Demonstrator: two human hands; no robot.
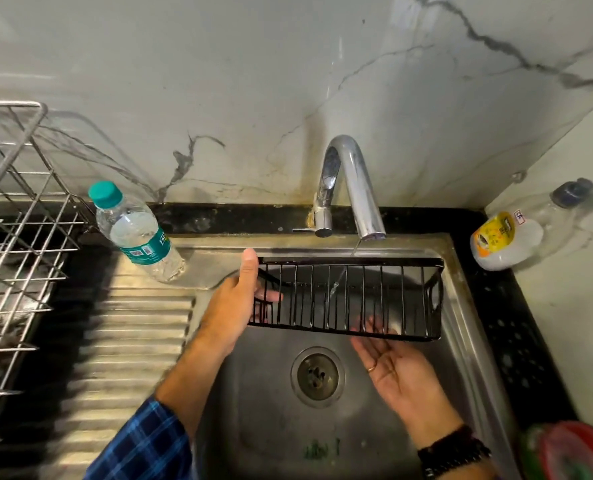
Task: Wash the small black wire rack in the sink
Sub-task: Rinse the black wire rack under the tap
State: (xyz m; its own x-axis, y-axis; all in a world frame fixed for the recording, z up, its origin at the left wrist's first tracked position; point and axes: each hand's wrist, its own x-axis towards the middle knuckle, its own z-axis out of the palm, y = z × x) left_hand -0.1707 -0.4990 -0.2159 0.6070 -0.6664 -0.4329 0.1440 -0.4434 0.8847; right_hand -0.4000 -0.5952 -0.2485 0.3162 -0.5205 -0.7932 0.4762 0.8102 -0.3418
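Observation:
The small black wire rack (350, 299) hangs over the steel sink (461, 306), tilted on its long side under the chrome tap (354, 188). A thin stream of water falls from the spout through its bars. My left hand (239, 299) grips the rack's left end, thumb up along the top rail and fingers inside. Palm up, my right hand (392, 368) lies below the rack's lower right edge, fingers straight and reaching under the bars, touching them as far as I can tell.
A water bottle (132, 230) with a teal cap stands at the sink's back left corner. A steel dish rack (14, 244) fills the left side beside the ribbed drainboard (128, 341). A liquid soap bottle (510, 233) lies on the right counter. The drain (317, 375) sits mid-basin.

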